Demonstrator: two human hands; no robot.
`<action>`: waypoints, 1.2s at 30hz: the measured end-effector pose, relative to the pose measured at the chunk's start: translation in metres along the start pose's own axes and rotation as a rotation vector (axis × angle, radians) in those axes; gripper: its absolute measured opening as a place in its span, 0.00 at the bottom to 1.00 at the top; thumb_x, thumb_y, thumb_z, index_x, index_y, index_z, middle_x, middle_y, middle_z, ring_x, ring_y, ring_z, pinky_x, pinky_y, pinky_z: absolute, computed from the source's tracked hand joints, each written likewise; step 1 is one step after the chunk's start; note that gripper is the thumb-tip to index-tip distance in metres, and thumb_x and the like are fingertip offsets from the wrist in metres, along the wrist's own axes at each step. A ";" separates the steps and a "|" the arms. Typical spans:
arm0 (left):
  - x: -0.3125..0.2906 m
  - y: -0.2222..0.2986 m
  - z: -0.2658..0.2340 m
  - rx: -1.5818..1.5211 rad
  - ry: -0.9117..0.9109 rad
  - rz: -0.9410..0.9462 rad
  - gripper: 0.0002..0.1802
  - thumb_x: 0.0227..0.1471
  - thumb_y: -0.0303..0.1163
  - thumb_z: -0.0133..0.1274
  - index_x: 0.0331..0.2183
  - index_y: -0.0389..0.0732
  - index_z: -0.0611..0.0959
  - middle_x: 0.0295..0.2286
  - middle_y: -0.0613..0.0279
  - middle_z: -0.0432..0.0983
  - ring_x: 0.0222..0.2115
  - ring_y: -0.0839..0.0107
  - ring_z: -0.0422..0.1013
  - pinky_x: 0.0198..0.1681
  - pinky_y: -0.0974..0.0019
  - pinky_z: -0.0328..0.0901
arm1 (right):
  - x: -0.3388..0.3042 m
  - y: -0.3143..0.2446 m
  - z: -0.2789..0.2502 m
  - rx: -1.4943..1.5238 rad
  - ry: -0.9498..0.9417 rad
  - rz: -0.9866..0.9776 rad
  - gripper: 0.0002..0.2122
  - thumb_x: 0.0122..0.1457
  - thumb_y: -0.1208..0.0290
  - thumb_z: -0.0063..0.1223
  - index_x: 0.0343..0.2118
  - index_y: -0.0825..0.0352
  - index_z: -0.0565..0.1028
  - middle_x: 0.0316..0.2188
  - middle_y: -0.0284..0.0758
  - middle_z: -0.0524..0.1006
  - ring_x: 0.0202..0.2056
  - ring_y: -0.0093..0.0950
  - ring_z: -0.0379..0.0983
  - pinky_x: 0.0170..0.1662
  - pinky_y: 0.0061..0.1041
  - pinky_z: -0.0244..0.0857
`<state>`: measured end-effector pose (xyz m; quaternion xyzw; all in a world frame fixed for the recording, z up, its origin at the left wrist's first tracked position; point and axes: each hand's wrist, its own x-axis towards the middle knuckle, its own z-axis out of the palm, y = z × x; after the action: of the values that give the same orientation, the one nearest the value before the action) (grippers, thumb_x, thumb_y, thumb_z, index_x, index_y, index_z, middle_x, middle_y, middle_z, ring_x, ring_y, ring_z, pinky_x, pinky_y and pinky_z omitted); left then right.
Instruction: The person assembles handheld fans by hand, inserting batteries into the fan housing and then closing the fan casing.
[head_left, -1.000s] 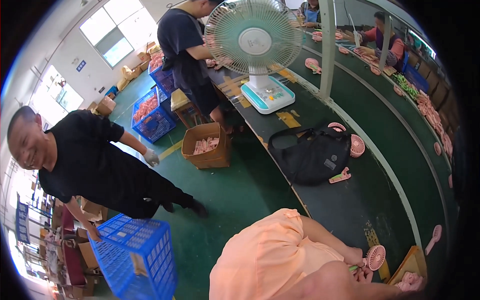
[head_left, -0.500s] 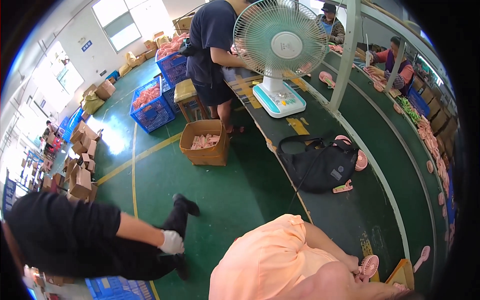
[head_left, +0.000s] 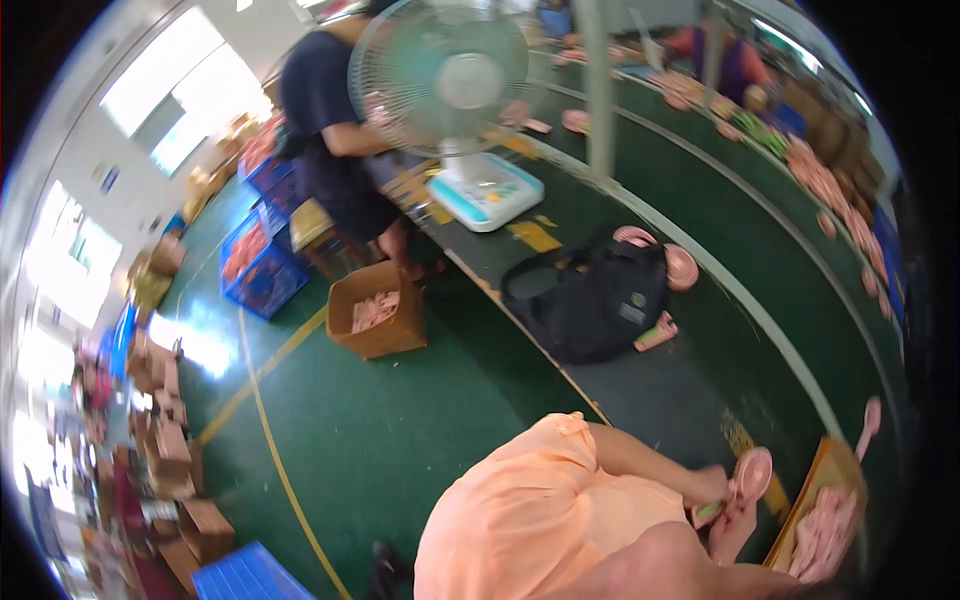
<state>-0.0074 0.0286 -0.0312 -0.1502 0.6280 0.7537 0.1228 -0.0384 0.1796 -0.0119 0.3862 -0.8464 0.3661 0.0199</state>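
The left hand [head_left: 712, 487] is closed around a pink handheld fan [head_left: 752, 473], whose round head stands out just past the fingertips, over the tabletop [head_left: 660, 400]. The right hand [head_left: 735, 532] is right below it, fingers up against the fan's lower part; whether they grip or only steady it I cannot tell, as the view is blurred. Between the two hands shows a green piece [head_left: 708, 512], so the handle looks to be open and not yet covered, though the round head seems already in place. Just right of the right hand, a cardboard tray [head_left: 803, 492] holds a heap of loose pink parts [head_left: 822, 535], which suggests plenty left to work through. Beyond that tray lies another pink fan [head_left: 870, 425], with head and handle joined. Ahead of the left hand, well apart, a black bag [head_left: 590, 310] rests on the same surface; near its right edge are two round pink fan heads [head_left: 681, 268], and by its near corner a pink-and-green handle piece [head_left: 656, 332], apparently unfinished too. How many are complete cannot be told.
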 end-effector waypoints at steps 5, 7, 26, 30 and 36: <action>0.000 -0.002 -0.019 -0.185 -0.108 0.051 0.09 0.47 0.27 0.48 0.21 0.38 0.81 0.19 0.60 0.76 0.21 0.70 0.72 0.22 0.64 0.66 | 0.019 -0.027 -0.003 -0.102 0.000 -0.038 0.12 0.51 0.82 0.46 0.39 0.69 0.77 0.36 0.43 0.76 0.37 0.40 0.75 0.39 0.30 0.69; -0.013 0.031 -0.028 -0.258 -0.073 -0.073 0.08 0.50 0.28 0.47 0.25 0.39 0.81 0.22 0.60 0.76 0.22 0.70 0.73 0.24 0.65 0.67 | 0.021 -0.035 -0.010 -0.187 0.074 -0.053 0.11 0.46 0.83 0.50 0.34 0.69 0.76 0.28 0.41 0.72 0.30 0.39 0.72 0.33 0.32 0.68; -0.004 0.014 -0.022 -0.415 -0.273 -0.211 0.12 0.61 0.31 0.42 0.39 0.33 0.75 0.29 0.58 0.75 0.25 0.71 0.74 0.28 0.68 0.73 | 0.011 -0.020 -0.016 -0.281 0.131 -0.274 0.04 0.39 0.84 0.55 0.21 0.73 0.73 0.30 0.39 0.74 0.29 0.33 0.71 0.29 0.30 0.67; 0.001 0.010 -0.022 -0.401 -0.261 -0.214 0.12 0.61 0.31 0.42 0.39 0.34 0.76 0.28 0.59 0.75 0.24 0.72 0.74 0.27 0.70 0.72 | 0.000 -0.028 -0.004 -0.176 0.154 -0.007 0.03 0.41 0.84 0.55 0.21 0.74 0.73 0.30 0.39 0.74 0.28 0.33 0.72 0.29 0.30 0.68; -0.009 0.021 -0.012 -0.414 -0.138 -0.228 0.11 0.60 0.30 0.44 0.38 0.34 0.78 0.30 0.64 0.76 0.29 0.78 0.71 0.32 0.73 0.67 | -0.006 -0.049 0.006 -0.536 0.294 -0.191 0.03 0.42 0.80 0.54 0.20 0.73 0.74 0.29 0.40 0.73 0.30 0.36 0.71 0.30 0.31 0.67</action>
<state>-0.0064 0.0128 -0.0105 -0.1904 0.4293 0.8559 0.2163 0.0005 0.1585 0.0118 0.3878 -0.8608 0.1783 0.2773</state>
